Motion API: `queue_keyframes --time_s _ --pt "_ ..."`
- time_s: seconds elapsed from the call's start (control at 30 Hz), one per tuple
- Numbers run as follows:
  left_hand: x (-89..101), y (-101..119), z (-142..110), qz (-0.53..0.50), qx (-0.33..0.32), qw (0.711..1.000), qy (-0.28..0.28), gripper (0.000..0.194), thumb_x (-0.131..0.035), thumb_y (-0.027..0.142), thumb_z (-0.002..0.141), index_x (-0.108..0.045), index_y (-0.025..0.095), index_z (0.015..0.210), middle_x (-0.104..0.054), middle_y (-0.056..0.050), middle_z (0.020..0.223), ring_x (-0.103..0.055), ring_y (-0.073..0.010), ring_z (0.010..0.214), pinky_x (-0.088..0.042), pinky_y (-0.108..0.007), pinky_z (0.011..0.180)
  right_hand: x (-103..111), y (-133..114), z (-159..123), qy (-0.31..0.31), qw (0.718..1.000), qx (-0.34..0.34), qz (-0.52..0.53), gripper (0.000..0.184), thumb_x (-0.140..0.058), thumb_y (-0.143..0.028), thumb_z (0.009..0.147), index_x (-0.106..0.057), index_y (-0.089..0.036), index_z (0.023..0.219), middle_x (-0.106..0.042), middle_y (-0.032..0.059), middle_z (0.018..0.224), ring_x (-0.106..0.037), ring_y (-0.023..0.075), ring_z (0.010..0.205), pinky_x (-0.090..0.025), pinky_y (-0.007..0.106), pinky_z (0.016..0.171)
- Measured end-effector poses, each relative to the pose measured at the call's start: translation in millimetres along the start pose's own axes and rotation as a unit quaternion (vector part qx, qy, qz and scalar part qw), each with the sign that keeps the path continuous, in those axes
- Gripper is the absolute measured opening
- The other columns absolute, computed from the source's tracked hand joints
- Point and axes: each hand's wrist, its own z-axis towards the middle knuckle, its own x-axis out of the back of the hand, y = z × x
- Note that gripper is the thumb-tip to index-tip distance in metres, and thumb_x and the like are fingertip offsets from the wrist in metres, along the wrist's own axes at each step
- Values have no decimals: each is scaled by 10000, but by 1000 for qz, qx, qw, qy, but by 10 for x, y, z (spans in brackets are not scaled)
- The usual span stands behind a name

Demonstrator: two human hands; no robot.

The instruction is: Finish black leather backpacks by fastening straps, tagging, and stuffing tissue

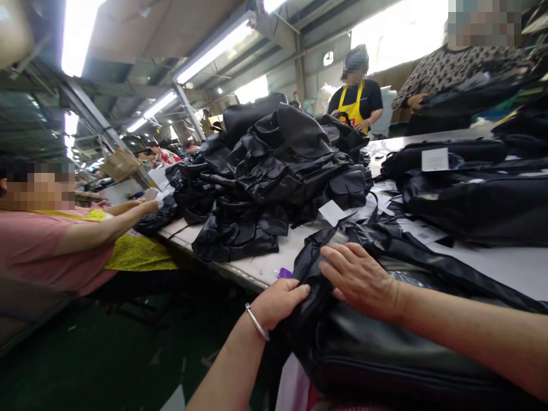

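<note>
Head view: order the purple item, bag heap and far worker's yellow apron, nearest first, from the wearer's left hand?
1. Purple item, just beyond the left hand.
2. Bag heap, farther across the table.
3. Yellow apron, background, right of centre.

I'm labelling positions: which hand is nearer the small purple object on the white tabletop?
Left. The left hand, holding the shiny black bag, is close in front of the purple object; the right hand, over the bag, is farther, to its right.

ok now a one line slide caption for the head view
Left hand gripping a black bag, right hand on it, before a heap of bags on a white table.
</note>
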Motion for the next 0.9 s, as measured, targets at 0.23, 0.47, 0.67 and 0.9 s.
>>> queue_keyframes --time_s 0.23,0.47,0.67,0.9 --pt "-15 -4 -53 -266 -25 961 -65 479 -733 553 778 -655 85 840 -673 -58 708 -604 -128 591 -456 -225 593 -181 108 16 -79 983 -19 165 372 -609 -151 809 -648 -161 1178 -679 106 1224 -603 270 1136 -348 438 1019" --pt "-165 -26 70 -389 3 907 -160 509 -564 517 915 -680 22 938 -733 -167 793 -706 -209 661 -555 -287 615 -100 64 31 -51 987 -14 153 218 -584 -150 840 -680 -158 1035 -709 109 1128 -648 255 1024 -349 424 984" --pt "-246 93 41 -359 34 924 -127 308 -685 328 853 -662 53 988 -733 -130 827 -689 -167 623 -583 -274 549 -87 81 -6 -80 984 -23 155 216 -587 -207 870 -681 -149 1055 -691 117 1114 -621 268 1037 -359 424 973" --pt "-308 145 -91 -289 78 951 -74 339 -715 379 802 -629 79 935 -712 -99 735 -591 -106 487 -490 -195 435 118 152 -5 -150 964 -4 219 441 -661 -305 824 -623 -181 1245 -645 125 1236 -580 303 1132 -382 452 972"
